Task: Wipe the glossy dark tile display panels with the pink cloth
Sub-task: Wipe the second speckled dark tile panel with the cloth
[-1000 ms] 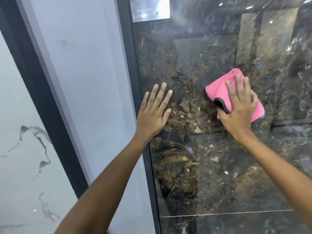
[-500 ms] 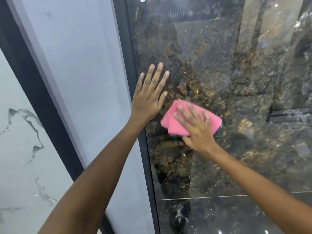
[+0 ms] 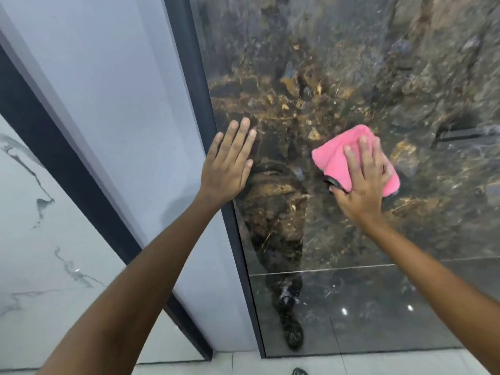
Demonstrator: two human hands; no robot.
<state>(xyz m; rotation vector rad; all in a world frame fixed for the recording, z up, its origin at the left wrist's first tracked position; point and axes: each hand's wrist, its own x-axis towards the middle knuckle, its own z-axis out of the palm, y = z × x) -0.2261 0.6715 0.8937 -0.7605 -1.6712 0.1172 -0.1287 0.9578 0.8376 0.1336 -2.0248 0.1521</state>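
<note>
Wiping the lower middle of the dark tile panel [image 3: 351,77]

The glossy dark panel stands upright in a dark frame [image 3: 205,109], with a pale panel [image 3: 108,104] beside it; the left hand [image 3: 227,169] lies flat across the frame's edge, fingers [image 3: 238,136] released and spread, likely to steady the body, while the right hand [image 3: 362,182] presses the pink cloth [image 3: 332,155] against the panel under flat, extended fingers, so the whole folded pad bears on the gloss
</note>
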